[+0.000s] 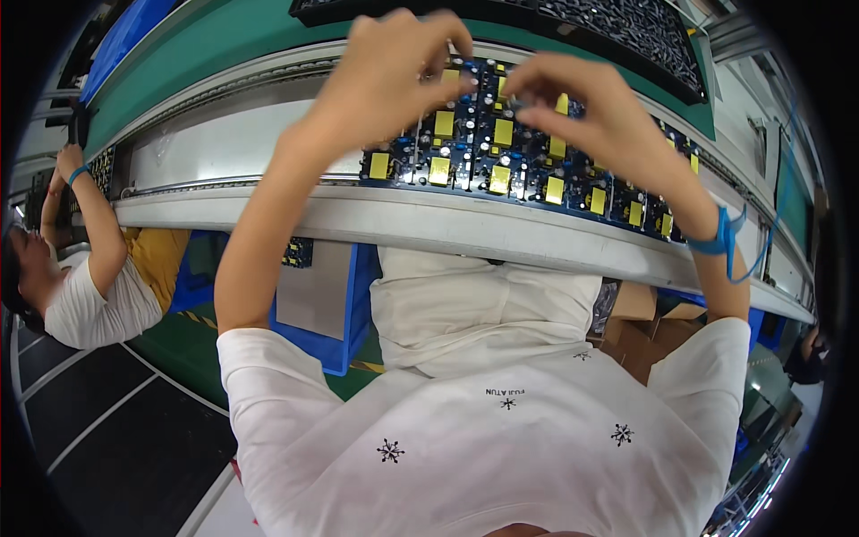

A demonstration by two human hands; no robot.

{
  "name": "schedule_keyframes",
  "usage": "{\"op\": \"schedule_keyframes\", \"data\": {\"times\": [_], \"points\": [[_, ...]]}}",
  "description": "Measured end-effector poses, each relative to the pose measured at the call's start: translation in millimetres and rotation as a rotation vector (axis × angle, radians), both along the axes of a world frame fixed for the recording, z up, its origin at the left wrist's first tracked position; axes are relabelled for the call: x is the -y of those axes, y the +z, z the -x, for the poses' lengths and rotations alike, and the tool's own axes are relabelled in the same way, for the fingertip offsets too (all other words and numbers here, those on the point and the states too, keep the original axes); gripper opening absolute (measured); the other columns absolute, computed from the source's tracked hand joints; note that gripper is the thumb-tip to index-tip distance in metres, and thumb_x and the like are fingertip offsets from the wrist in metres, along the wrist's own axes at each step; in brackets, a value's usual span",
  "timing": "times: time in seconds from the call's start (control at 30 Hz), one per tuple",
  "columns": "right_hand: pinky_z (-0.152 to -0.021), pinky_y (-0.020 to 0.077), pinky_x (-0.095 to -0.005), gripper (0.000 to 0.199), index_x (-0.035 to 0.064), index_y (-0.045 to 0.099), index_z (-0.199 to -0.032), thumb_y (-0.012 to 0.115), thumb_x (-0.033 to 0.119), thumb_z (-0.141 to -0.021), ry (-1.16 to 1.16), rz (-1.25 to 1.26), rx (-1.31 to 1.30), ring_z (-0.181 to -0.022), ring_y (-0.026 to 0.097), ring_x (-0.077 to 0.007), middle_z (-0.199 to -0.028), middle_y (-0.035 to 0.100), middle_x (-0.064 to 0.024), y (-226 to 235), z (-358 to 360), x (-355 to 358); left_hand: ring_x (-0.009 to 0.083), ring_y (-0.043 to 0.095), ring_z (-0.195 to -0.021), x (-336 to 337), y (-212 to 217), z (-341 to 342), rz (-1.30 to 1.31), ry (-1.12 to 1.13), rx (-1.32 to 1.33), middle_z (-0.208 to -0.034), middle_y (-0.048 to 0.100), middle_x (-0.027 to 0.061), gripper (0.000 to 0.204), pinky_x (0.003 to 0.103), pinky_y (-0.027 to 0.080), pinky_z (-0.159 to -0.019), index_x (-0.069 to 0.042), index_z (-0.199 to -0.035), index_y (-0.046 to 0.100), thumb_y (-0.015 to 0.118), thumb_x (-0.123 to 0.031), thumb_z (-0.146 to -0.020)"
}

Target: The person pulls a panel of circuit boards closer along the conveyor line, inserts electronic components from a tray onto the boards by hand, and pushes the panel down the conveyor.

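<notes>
Curling over circuit boards (498,180) on a grey-railed conveyor (224,150), left hand (394,76) and right hand (595,97) blur (can't tell what they grip) — parts tray (617,46) beyond, co-worker (100,300) at left.

Left hand (386,76) and right hand (599,103) are hovering near each other, apart; forearms (254,242) are slanting inward; fingers (557,70) are curling, possibly pinching, tips blurred.
</notes>
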State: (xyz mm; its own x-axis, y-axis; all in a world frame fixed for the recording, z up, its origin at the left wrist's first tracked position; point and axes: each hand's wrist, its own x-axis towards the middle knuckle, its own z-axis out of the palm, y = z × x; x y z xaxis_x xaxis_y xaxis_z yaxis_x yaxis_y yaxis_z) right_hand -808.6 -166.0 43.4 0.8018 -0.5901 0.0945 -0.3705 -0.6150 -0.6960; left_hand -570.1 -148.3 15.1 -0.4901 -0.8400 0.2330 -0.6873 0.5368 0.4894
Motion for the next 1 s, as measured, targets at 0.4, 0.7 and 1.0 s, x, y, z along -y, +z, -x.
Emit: {"op": "schedule_keyframes", "data": {"times": [0.4,0.7,1.0], "points": [[-0.076,0.0483,-0.0246,0.012,-0.0006,0.063,-0.101,0.062,-0.002,-0.089,-0.211,-0.486,-0.031,-0.086,0.059,-0.0108,-0.094,0.063,-0.0034,-4,2,-44,0.0372,0.064,-0.085,145,-36,-70,0.24,0.12,0.103,-0.085,0.067,0.0197,0.019,0.042,0.052,-0.077,0.0,-0.091,0.067,0.074,-0.012,-0.078],[-0.072,0.0475,-0.0257,0.017,0.0019,0.063,-0.099,0.064,-0.005,-0.083,-0.209,-0.119,-0.178,-0.081,0.059,-0.0133,-0.091,0.062,-0.0046,-4,9,-57,0.0341,0.067,-0.078,126,-28,-57,0.292,0.262,-0.051,-0.081,0.069,0.0191,0.019,0.04,0.054,-0.073,0.0,-0.082,0.072,0.079,-0.014,-0.071],[-0.067,0.0503,-0.0348,0.016,0.0,0.058,-0.097,0.064,-0.004,-0.082,-0.143,0.043,-0.189,-0.077,0.062,-0.0283,-0.09,0.061,-0.0133,-8,0,-65,0.0406,0.064,-0.082,134,-50,-57,0.652,0.383,0.139,-0.081,0.065,0.022,0.006,0.048,0.052,-0.073,-0.001,-0.074,0.063,0.059,-0.003,-0.077]]}}
